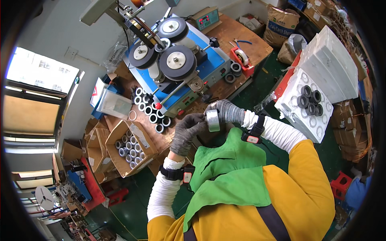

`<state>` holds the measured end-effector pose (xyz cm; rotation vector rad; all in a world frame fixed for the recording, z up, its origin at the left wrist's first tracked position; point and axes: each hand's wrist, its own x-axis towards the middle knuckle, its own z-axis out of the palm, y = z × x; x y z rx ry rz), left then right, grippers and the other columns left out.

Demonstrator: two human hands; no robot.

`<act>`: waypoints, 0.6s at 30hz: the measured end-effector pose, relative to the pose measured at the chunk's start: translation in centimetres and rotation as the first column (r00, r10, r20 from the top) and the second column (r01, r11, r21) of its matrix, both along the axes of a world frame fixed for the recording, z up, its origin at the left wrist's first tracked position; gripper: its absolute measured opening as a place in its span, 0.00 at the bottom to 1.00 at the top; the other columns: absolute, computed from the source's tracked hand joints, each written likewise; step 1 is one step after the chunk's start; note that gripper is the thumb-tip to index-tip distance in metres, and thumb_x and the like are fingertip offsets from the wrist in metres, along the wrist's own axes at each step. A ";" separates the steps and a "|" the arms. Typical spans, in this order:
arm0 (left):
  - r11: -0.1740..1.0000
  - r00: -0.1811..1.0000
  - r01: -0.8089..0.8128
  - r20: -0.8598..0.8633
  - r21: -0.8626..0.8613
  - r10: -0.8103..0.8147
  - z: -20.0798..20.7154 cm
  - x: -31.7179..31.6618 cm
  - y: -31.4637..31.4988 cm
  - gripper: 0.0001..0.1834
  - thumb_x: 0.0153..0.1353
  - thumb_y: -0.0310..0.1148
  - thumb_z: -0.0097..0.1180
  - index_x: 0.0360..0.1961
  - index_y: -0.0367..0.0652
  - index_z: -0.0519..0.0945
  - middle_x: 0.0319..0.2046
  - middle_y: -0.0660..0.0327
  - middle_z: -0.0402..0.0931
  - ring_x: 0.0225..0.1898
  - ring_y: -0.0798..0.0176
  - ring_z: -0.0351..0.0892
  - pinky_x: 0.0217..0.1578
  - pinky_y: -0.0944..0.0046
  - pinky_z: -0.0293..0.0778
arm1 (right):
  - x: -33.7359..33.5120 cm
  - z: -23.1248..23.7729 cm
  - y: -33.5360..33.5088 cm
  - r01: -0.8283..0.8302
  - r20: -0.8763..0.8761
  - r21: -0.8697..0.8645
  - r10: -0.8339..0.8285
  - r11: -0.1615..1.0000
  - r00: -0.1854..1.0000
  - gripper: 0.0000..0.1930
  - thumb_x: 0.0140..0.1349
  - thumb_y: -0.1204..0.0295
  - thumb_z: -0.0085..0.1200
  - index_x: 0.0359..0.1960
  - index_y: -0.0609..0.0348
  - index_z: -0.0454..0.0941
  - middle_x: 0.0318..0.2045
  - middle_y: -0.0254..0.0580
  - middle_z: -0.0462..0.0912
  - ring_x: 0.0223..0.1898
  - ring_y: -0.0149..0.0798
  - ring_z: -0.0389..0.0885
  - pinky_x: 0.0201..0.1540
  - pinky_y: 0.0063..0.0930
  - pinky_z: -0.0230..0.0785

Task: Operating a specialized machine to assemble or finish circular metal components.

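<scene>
In front of my chest is a silvery, shiny ring, tilted up on its edge like a roll of tape. My right hand, in a grey knitted glove, is closed around its upper right side. The gloved fingers of my left hand are bent in and pinch it at its left side; the fingertips are partly hidden. Just beyond my hands stands a blue taping machine with large black wheels on top. Black and white rings lie in rows on the wooden bench left of my hands.
A cardboard box of wrapped rings sits at the left. A red tape dispenser stands at the bench's right end, beside stacked dark rings. Further right, white foam blocks carry black rings. A digital display box is behind the machine.
</scene>
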<state>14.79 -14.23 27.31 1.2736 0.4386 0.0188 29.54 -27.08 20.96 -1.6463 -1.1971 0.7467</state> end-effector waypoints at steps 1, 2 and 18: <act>1.000 1.000 0.000 -0.002 0.002 0.000 -0.2 0.2 -0.2 0.15 0.47 0.27 0.55 0.38 0.35 0.72 0.32 0.62 0.73 0.34 0.68 0.73 0.35 0.69 0.72 | 0.0 -0.2 -0.1 0.000 -0.002 0.002 0.000 1.000 1.000 0.14 0.40 0.68 0.60 0.32 0.55 0.76 0.26 0.40 0.79 0.29 0.36 0.78 0.35 0.26 0.68; 0.998 1.000 0.019 -0.005 0.057 -0.019 -0.7 0.4 -0.2 0.15 0.47 0.27 0.55 0.38 0.35 0.73 0.30 0.63 0.73 0.33 0.70 0.72 0.33 0.71 0.71 | 0.0 0.0 -0.1 0.039 0.075 -0.099 -0.031 0.994 0.997 0.14 0.41 0.66 0.58 0.32 0.55 0.76 0.25 0.42 0.78 0.29 0.39 0.78 0.35 0.28 0.68; 0.844 0.982 -0.117 0.190 0.524 0.018 -3.1 1.5 -1.9 0.20 0.41 0.25 0.60 0.38 0.39 0.69 0.49 0.56 0.59 0.49 0.62 0.62 0.46 0.65 0.65 | 1.2 0.2 -1.1 0.234 -0.217 -0.452 -0.360 0.861 0.907 0.16 0.44 0.65 0.55 0.34 0.59 0.73 0.26 0.45 0.78 0.29 0.37 0.78 0.33 0.30 0.70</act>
